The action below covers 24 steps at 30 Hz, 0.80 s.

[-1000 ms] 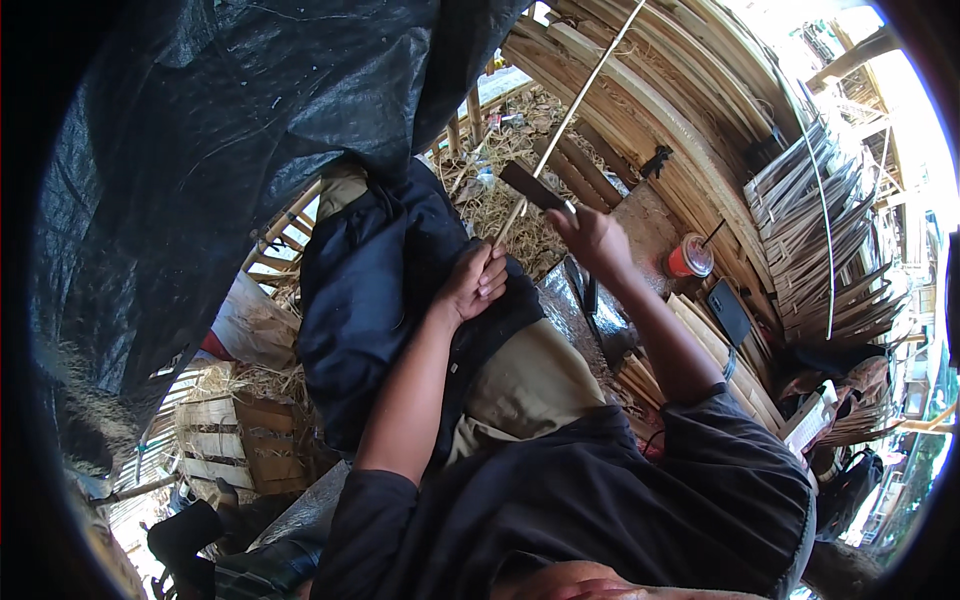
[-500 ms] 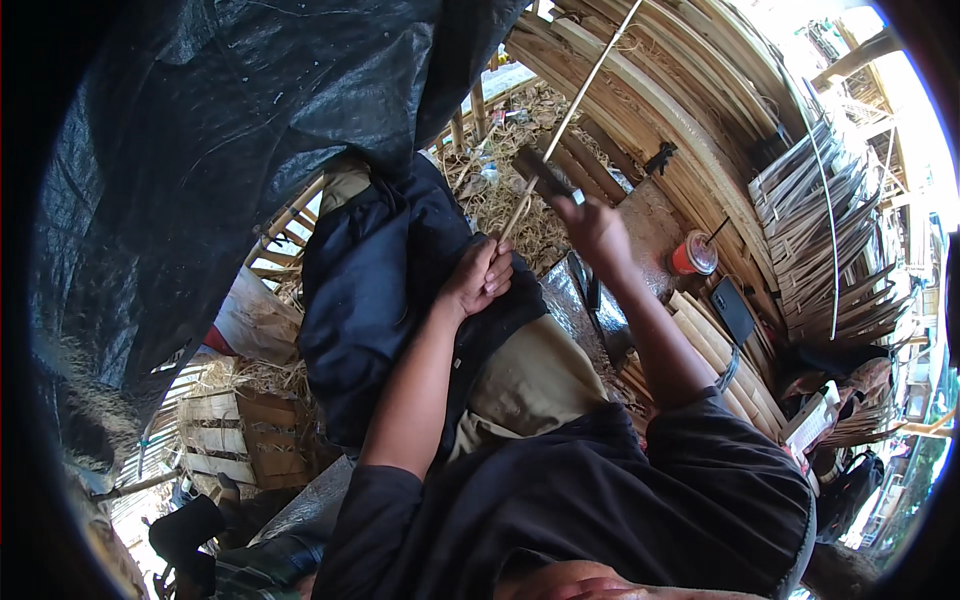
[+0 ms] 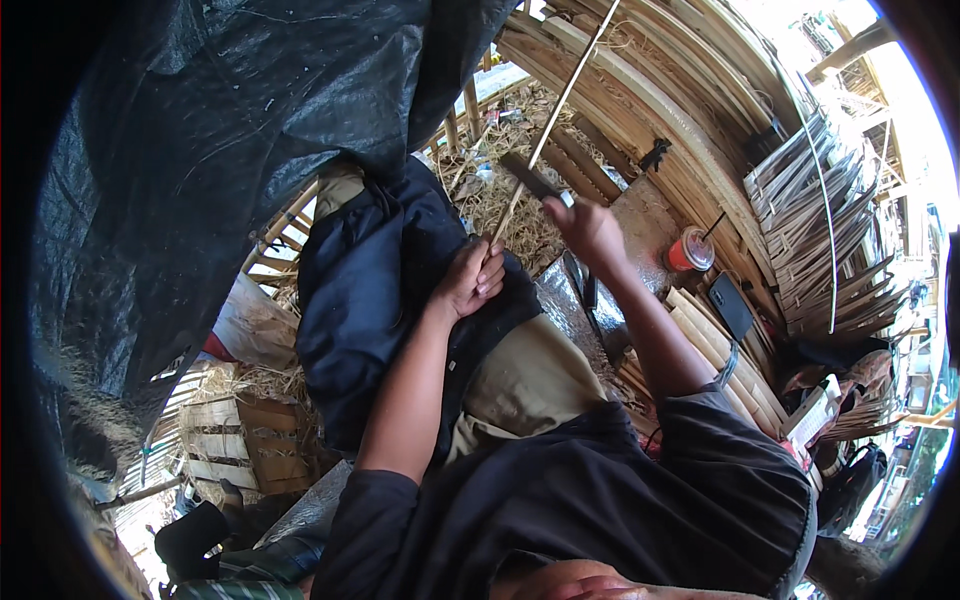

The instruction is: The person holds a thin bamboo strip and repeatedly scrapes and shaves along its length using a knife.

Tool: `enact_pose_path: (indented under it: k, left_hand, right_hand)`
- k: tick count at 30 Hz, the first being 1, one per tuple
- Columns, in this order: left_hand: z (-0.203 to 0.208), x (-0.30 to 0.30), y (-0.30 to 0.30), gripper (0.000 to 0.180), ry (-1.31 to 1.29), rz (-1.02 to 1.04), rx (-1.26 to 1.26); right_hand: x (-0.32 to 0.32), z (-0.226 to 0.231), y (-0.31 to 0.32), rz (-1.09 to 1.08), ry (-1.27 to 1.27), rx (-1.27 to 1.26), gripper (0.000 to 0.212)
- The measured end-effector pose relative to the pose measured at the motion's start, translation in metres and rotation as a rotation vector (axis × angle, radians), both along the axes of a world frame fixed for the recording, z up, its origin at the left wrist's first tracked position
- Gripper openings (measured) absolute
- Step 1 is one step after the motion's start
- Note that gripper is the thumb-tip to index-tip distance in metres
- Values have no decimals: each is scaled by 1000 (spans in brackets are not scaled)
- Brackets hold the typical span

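My left hand (image 3: 470, 280) grips the lower end of a long thin bamboo strip (image 3: 560, 105) that runs up and to the right, resting over a dark blue cloth (image 3: 370, 290) on my lap. My right hand (image 3: 590, 232) holds a dark-bladed knife (image 3: 530, 178) with its blade against the strip, just above my left hand. Straw-like shavings (image 3: 510, 160) lie on the ground beyond the hands.
A black plastic sheet (image 3: 230, 140) hangs at the upper left. Stacked bamboo slats (image 3: 700, 90) and bundled strips (image 3: 810, 210) fill the right. A red cup (image 3: 688, 252) and a dark phone (image 3: 732, 305) sit on a board at right. A woven bamboo crate (image 3: 240, 450) stands at lower left.
My right hand with the knife has slid slightly down and left along the strip, toward my left hand. My left hand has kept its place.
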<state>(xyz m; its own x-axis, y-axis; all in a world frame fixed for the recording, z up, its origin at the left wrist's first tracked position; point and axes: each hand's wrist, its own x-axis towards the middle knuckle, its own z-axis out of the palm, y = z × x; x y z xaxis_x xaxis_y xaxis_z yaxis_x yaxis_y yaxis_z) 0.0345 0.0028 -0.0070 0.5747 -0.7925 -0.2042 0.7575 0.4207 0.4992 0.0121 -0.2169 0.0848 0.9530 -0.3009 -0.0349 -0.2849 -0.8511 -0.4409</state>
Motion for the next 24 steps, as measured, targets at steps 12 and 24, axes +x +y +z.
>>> enact_pose_path:
  k: [12,24]
  left_hand:
    - [3,-1,-4,29,-41,3,-19]
    - [14,2,-11,30,-86,-1,46]
  right_hand:
    - [3,-3,1,-97,-152,83,54]
    - [-8,-15,15,-35,-150,45,53]
